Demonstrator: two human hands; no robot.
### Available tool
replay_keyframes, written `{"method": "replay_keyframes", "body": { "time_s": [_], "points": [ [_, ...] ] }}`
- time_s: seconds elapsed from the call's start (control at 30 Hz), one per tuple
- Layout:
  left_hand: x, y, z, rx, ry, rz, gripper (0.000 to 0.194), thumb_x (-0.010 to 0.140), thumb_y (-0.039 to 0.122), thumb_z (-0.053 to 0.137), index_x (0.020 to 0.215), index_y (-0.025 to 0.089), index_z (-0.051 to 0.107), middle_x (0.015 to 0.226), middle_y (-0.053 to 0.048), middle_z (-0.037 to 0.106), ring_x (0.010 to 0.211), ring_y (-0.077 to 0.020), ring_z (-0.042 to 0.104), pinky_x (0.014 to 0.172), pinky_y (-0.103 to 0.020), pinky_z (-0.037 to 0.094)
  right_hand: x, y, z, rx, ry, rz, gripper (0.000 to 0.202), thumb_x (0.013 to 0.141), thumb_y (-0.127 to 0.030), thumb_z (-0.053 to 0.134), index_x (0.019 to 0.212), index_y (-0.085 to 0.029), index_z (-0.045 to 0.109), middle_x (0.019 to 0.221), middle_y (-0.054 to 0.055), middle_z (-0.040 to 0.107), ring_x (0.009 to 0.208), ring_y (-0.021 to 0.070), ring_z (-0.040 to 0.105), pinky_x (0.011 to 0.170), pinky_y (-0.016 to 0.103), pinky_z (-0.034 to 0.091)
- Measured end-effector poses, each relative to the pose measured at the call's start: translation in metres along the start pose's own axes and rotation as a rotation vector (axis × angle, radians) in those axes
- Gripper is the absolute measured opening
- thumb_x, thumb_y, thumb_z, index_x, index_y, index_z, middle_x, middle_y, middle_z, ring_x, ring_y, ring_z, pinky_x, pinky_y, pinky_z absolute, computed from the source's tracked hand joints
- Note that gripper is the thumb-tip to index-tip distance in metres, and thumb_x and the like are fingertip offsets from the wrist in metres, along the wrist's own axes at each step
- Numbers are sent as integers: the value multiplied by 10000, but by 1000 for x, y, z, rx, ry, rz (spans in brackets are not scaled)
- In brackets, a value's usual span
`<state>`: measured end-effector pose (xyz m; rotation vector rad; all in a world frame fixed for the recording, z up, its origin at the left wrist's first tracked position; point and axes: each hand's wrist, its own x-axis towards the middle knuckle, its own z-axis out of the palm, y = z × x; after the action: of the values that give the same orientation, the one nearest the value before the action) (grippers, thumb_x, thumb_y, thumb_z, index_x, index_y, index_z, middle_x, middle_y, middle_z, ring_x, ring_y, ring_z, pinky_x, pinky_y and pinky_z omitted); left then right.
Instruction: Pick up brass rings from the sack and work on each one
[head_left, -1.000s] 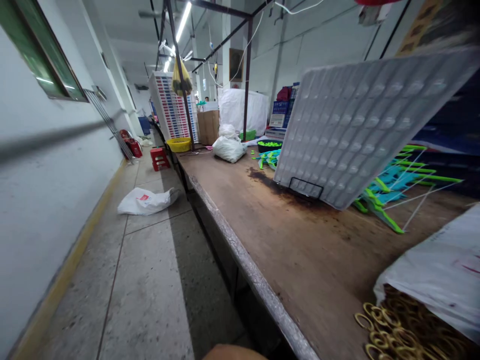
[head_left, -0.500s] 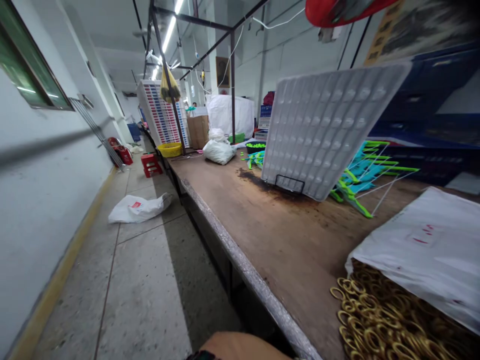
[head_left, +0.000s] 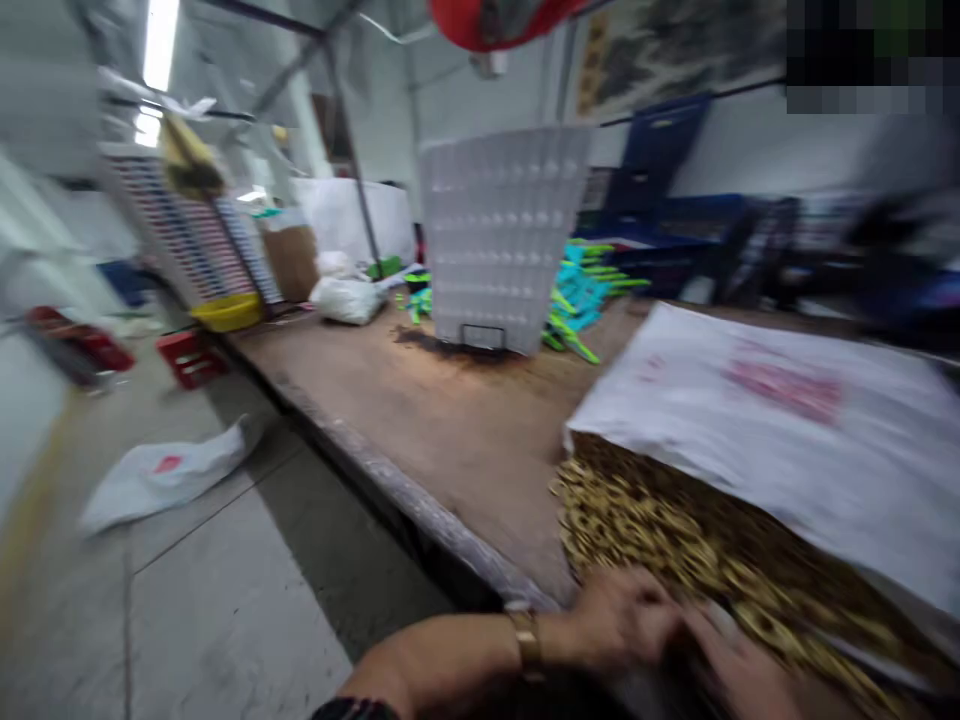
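Both hands [head_left: 626, 615] [head_left: 742, 665] curl beside gold rings [head_left: 637, 525], grip blurred.

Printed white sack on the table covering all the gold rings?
No, many gold rings lie uncovered along the near edge of the white sack, close to the left hand.

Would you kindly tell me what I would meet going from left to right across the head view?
Red stool, yellow basin, cardboard box, white bag, ridged plastic tray, left hand, right hand.
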<state>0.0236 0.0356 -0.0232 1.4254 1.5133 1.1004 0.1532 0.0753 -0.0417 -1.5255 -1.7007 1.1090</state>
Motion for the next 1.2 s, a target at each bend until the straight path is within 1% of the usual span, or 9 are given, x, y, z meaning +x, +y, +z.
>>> {"method": "replay_keyframes", "body": {
  "time_s": [0.07, 0.17, 0.23, 0.3, 0.67, 0.77, 0.83, 0.97, 1.2],
  "points": [
    [-6, 12, -5, -70, 11, -35, 157, 720, 212, 496, 668, 146, 628, 645, -17, 602, 638, -122, 524, 621, -222, 425, -6, -4, 2, 225, -87, 113, 234, 689, -421, 536, 630, -196, 554, 583, -2, 556, 556, 142, 518, 523, 255, 429],
    [-4, 19, -12, -226, -150, -160, 183, 751, 280, 459, 705, 154, 585, 552, 30, 510, 467, -73, 444, 470, -187, 378, -7, -10, 6, 376, -47, 113, 267, 682, -426, 522, 565, -200, 442, 486, -59, 418, 452, 89, 371, 446, 220, 323],
    [-1, 18, -15, -278, -242, -251, 207, 757, 338, 463, 763, 158, 566, 517, 53, 465, 383, -59, 398, 370, -167, 317, -6, -13, 7, 380, -23, 107, 266, 707, -413, 497, 568, -197, 432, 457, -73, 369, 436, 79, 326, 436, 212, 286],
    [0, 15, -15, -313, -270, -287, 226, 752, 372, 484, 774, 159, 555, 528, 56, 463, 369, -52, 393, 337, -154, 294, -6, -14, 7, 364, -17, 90, 267, 724, -401, 481, 566, -189, 439, 465, -70, 377, 449, 77, 329, 446, 209, 281],
    [-5, 18, -14, -513, -266, -364, 311, 736, 463, 548, 714, 155, 503, 558, 47, 478, 397, -35, 400, 340, -133, 287, -11, -16, 6, 233, -12, 32, 279, 786, -360, 410, 575, -184, 456, 507, -48, 442, 504, 93, 397, 501, 212, 316],
    [-6, 15, -15, -586, -247, -372, 302, 744, 460, 544, 732, 163, 489, 572, 47, 486, 397, -33, 391, 339, -132, 282, -16, -18, 4, 145, 36, 27, 263, 802, -335, 380, 611, -188, 484, 518, -36, 468, 518, 108, 429, 525, 219, 332],
    [-6, 13, -16, -623, -226, -368, 299, 750, 460, 539, 747, 167, 478, 580, 47, 490, 404, -36, 394, 340, -133, 281, -21, -20, 1, -6, 43, -44, 225, 811, -293, 368, 665, -190, 505, 561, -22, 496, 537, 114, 439, 545, 223, 330],
    [-7, 11, -16, -594, -220, -338, 319, 747, 483, 534, 761, 170, 473, 582, 47, 491, 415, -46, 411, 343, -141, 297, -33, -26, -3, -327, -61, -192, 176, 765, -137, 372, 781, -191, 538, 696, 23, 572, 622, 129, 479, 592, 226, 313],
    [-9, 12, -15, -464, -220, -283, 318, 763, 485, 505, 736, 172, 460, 573, 50, 489, 402, -44, 393, 352, -149, 316, -32, -29, -3, -515, -130, -191, 231, 710, -82, 394, 855, -178, 545, 756, 53, 615, 659, 147, 517, 596, 237, 294]
  ]
}}
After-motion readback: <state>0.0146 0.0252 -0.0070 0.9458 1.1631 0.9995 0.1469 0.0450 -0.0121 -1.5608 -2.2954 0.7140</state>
